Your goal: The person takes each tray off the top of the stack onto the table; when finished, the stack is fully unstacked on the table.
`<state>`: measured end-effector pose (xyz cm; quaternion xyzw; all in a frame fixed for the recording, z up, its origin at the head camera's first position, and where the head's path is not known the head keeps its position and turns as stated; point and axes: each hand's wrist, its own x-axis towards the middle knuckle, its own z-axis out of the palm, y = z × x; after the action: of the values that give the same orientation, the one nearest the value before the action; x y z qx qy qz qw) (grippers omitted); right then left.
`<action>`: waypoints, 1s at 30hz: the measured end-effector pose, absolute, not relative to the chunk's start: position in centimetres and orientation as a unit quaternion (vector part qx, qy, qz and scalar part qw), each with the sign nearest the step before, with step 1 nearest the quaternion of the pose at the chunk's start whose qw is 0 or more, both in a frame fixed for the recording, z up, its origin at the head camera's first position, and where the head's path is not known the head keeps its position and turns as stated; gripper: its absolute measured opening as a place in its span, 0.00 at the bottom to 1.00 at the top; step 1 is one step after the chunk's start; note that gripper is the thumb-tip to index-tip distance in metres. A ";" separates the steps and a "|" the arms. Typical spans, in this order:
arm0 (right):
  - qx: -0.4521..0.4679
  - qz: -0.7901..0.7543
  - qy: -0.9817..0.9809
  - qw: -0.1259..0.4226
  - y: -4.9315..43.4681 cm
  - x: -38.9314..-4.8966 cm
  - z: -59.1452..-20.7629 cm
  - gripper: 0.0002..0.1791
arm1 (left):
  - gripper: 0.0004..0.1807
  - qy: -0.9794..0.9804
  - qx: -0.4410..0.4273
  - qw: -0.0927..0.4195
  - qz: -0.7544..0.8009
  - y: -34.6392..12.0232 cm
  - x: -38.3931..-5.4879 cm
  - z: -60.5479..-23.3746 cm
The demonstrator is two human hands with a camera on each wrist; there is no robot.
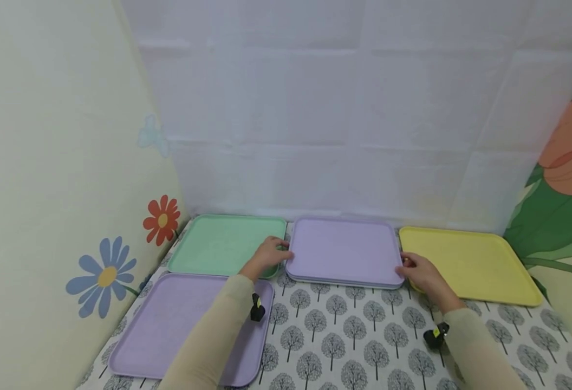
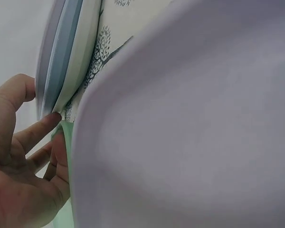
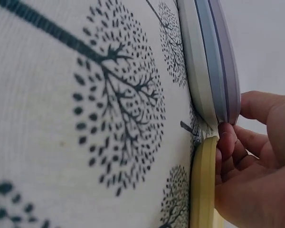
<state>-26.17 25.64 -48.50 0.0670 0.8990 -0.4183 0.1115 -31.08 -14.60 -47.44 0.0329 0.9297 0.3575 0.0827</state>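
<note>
A lavender tray (image 1: 343,252) tops a stack at the back middle of the table. Under it the left wrist view shows a blue tray (image 2: 64,52) and a cream-white tray (image 2: 84,57). My left hand (image 1: 268,253) grips the stack's left edge, thumb on the lavender rim and index fingertip lower down by the cream-white tray. At the right edge my right hand (image 1: 422,273) holds on likewise, its thumb against the lavender rim and fingertips by the blue and lavender sides. How many trays each hand grips is hard to tell.
Left of the stack lies a green tray (image 1: 227,244), with another lavender tray (image 1: 183,325) in front of it under my left forearm. A yellow tray (image 1: 468,265) lies to the right. The tree-print tablecloth (image 1: 344,330) runs up to a white backdrop (image 1: 315,108).
</note>
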 end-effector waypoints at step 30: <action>0.093 -0.666 0.722 0.164 26.5 -26.8 -46.8 0.37 | 0.29 0.939 0.058 0.098 0.325 -15.0 -31.3 -47.9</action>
<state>-26.78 26.49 -46.81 0.0933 0.7219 -0.6659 0.1637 -31.29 -14.97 -47.93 0.0578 0.9389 0.3248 0.0979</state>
